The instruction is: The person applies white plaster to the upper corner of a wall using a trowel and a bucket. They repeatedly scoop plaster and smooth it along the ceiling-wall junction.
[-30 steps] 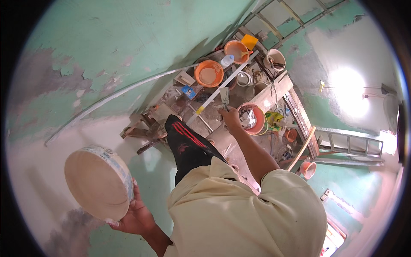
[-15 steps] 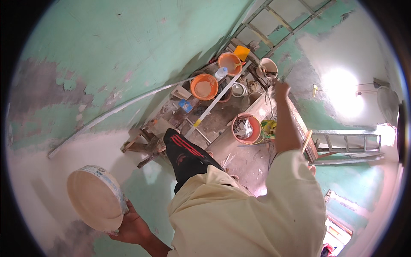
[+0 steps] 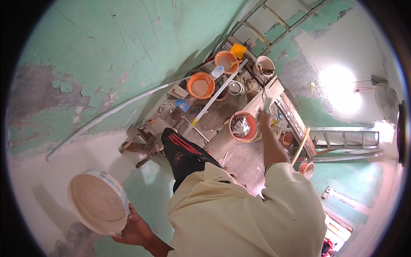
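Note:
At the lower left, my left hand (image 3: 135, 228) grips the rim side of a round, shallow white tub (image 3: 97, 201). Its inside is coated with pale beige paste, and it tilts so the inside faces me. My right hand (image 3: 265, 119) is stretched forward and closed round a small tool with a flat greyish blade, which looks like a putty knife (image 3: 267, 103). Its handle is hidden in the fingers. Just left of that hand, lower down, an orange bucket (image 3: 243, 127) contains crumpled clear plastic and dark bits.
Two orange tubs (image 3: 201, 85) (image 3: 226, 62), a white bucket (image 3: 263, 67) and a pale straight bar (image 3: 214, 98) lie ahead. A wooden plank (image 3: 257, 100) crosses beneath my right hand. Ladders (image 3: 278, 17) (image 3: 346, 139) lean at the back and right. Peeling green walls (image 3: 128, 38) surround everything.
My right hand has come back toward me and down from the white bucket to beside the orange bucket; the blade now shows. My left hand holds the tub in nearly the same place, turned slightly.

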The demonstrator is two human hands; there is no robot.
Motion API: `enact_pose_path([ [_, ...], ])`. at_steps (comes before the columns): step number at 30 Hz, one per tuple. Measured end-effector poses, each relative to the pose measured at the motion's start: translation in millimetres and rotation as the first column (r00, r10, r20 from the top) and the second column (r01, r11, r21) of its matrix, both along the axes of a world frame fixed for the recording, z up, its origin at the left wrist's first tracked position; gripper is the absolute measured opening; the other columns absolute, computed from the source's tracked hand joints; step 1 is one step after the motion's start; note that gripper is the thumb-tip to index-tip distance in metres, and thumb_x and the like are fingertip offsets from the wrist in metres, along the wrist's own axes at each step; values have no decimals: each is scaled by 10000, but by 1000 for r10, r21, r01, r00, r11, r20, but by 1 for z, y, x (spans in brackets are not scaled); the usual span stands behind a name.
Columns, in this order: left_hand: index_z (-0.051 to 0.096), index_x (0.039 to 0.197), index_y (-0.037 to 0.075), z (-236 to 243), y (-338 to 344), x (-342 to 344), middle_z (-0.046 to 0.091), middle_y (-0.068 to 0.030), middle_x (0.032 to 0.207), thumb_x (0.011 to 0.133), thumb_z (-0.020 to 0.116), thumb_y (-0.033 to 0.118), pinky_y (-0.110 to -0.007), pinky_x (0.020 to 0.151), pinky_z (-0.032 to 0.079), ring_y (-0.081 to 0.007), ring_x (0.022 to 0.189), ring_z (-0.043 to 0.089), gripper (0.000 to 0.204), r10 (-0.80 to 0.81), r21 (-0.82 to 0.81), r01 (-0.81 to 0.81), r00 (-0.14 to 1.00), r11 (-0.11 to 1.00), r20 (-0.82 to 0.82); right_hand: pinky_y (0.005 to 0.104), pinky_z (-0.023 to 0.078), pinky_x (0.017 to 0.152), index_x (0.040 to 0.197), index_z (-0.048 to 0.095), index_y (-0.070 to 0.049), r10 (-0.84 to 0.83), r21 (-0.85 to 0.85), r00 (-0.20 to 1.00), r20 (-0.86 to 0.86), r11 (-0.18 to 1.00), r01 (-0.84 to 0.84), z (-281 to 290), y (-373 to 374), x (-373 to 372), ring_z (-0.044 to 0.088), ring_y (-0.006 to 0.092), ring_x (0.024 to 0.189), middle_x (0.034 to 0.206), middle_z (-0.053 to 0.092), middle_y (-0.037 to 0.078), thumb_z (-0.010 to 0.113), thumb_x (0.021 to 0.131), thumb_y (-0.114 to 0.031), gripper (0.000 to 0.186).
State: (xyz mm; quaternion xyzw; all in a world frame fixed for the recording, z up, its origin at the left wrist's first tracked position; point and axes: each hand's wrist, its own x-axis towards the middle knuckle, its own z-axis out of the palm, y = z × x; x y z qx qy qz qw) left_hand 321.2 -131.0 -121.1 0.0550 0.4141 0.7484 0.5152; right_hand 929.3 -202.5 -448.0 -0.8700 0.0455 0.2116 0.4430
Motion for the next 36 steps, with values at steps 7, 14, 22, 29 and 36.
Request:
enact_pose_path([
  [7,370,1574,74,-13,-39,-21,384,-162,1625,967,606,446,-594,1208,299,-372,1491,355,750,-183,262,161,981,952,63,354,473,528,906,662,-19,618,-203,774,-135,747,-633,-55,42,-160,618,194,588,668,635,52,732,868,-263,256],
  [14,398,1545,131,-18,-42,-21,515,-76,1527,873,772,366,-526,1138,440,-283,1391,501,804,78,161,-76,997,984,-7,267,487,635,1409,599,-15,951,473,271,148,173,-864,73,252,-301,553,106,719,913,652,28,588,1009,-226,453],
  [22,347,1518,-57,58,-69,13,559,-193,1403,792,916,312,-423,1036,484,-267,1228,587,993,355,123,-342,928,932,-108,240,482,566,1481,520,-33,926,911,-243,289,-344,-227,487,325,-569,563,80,718,906,596,10,498,1059,-108,429],
  [29,329,1531,-35,54,-51,-7,537,-182,1429,806,896,343,-435,1055,474,-274,1257,567,995,414,141,-392,889,909,-198,305,463,542,1235,581,5,891,809,-198,409,-254,530,710,425,-762,577,165,667,865,601,59,438,1049,-160,287],
  [36,312,1544,-13,61,-30,-17,515,-172,1454,819,877,374,-447,1073,464,-281,1287,547,997,427,86,-419,875,904,-226,361,518,585,1017,558,14,883,755,-261,391,-145,640,774,450,-820,626,226,691,859,616,112,451,1021,-110,164],
])
